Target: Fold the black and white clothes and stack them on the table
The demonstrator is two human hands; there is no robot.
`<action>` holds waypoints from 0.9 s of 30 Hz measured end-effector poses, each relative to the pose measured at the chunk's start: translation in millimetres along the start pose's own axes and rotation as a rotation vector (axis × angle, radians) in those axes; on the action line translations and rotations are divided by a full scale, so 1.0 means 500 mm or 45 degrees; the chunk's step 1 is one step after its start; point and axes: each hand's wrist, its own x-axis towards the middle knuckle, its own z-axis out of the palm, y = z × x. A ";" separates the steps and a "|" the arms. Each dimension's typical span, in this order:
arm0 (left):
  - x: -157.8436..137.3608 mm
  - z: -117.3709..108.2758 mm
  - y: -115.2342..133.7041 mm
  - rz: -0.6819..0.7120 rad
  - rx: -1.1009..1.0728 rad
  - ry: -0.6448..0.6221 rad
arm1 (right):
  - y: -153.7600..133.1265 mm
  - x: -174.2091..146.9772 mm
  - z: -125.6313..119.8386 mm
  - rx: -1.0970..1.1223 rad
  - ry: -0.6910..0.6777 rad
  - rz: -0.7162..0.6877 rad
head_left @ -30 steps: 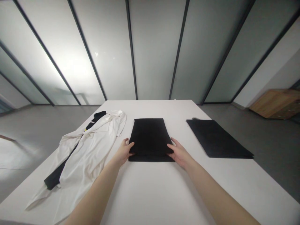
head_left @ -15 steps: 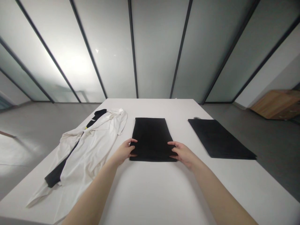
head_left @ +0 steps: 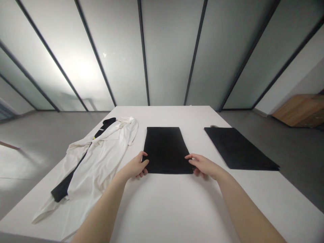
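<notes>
A folded black cloth (head_left: 165, 146) lies flat in the middle of the white table, its near edge straight. My left hand (head_left: 136, 166) is at its near left corner, thumb and index finger closed on the edge, the other fingers curled below. At the near right corner my right hand (head_left: 201, 166) pinches the opposite edge in the same way, its lower fingers bent beside the cloth. How much fabric lies between the fingertips is partly hidden.
Loose white garments (head_left: 103, 157) with a black piece (head_left: 62, 189) showing among them are spread along the table's left side. Another folded black cloth (head_left: 240, 148) lies to the right. Beyond the white table (head_left: 167, 209) stand frosted glass panels (head_left: 167, 50); a wooden cabinet (head_left: 301, 109) is far right.
Both hands have shifted slightly outward at the near corners, and their lower fingers have come off the cloth and curled. The near edge now looks smoother.
</notes>
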 end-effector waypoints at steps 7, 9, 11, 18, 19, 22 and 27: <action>0.011 0.002 -0.003 0.183 0.057 0.266 | 0.005 0.012 0.019 0.165 0.227 -0.142; 0.015 0.004 -0.004 0.229 0.092 0.275 | 0.000 0.011 0.030 0.174 0.249 -0.161; 0.016 0.005 -0.005 0.245 0.092 0.237 | -0.007 0.007 0.036 0.190 0.235 -0.175; 0.011 0.012 -0.006 0.165 0.269 0.260 | 0.000 0.001 0.029 0.154 0.121 -0.010; 0.011 0.014 -0.006 0.170 0.316 0.270 | 0.001 0.002 0.029 0.115 0.116 0.015; 0.010 0.018 -0.003 0.303 0.480 0.382 | 0.001 0.007 0.033 0.019 0.182 0.008; 0.016 0.019 -0.005 0.464 0.753 0.599 | 0.007 0.022 0.043 -0.264 0.511 -0.248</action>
